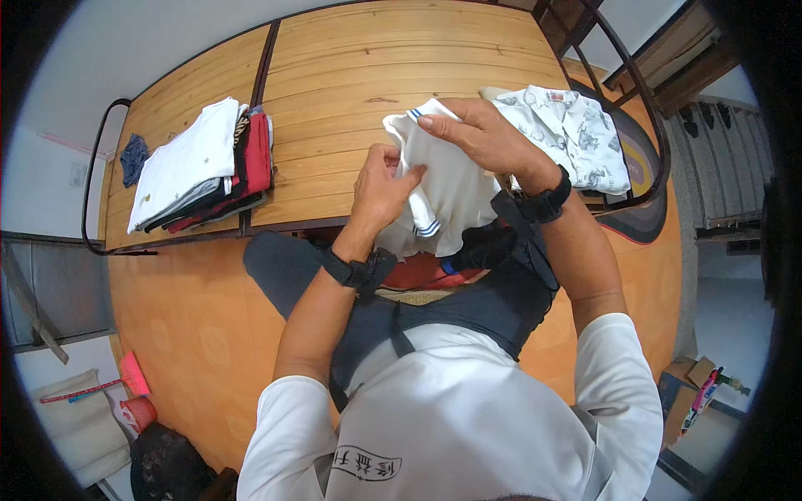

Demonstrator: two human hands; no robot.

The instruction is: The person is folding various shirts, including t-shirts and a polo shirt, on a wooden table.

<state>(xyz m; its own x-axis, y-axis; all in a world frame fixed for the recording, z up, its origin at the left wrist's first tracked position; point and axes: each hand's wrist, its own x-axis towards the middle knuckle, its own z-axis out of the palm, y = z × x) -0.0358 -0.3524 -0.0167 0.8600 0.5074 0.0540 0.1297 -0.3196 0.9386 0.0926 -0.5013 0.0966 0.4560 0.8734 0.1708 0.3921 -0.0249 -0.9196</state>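
A white knit garment [460, 181] with blue stripes on its edging hangs between my two hands, above my lap. My left hand [387, 188] pinches its left side, close to a striped band that dangles below the fingers. Higher up, my right hand [479, 134] grips the top edge, the thumb lying beside another striped part. The lower end of the cloth drapes past the edge of the wooden slatted platform [401, 56]. Behind my right hand lies a folded white shirt [561, 138] with a grey print.
Folded clothes [188, 163] are stacked on the platform's left part, a white one on top. A crumpled dark blue cloth [133, 160] lies beside them. Dark metal rails [658, 138] bound the right end. A pink dustpan [135, 374] and cardboard box [680, 394] are on the floor.
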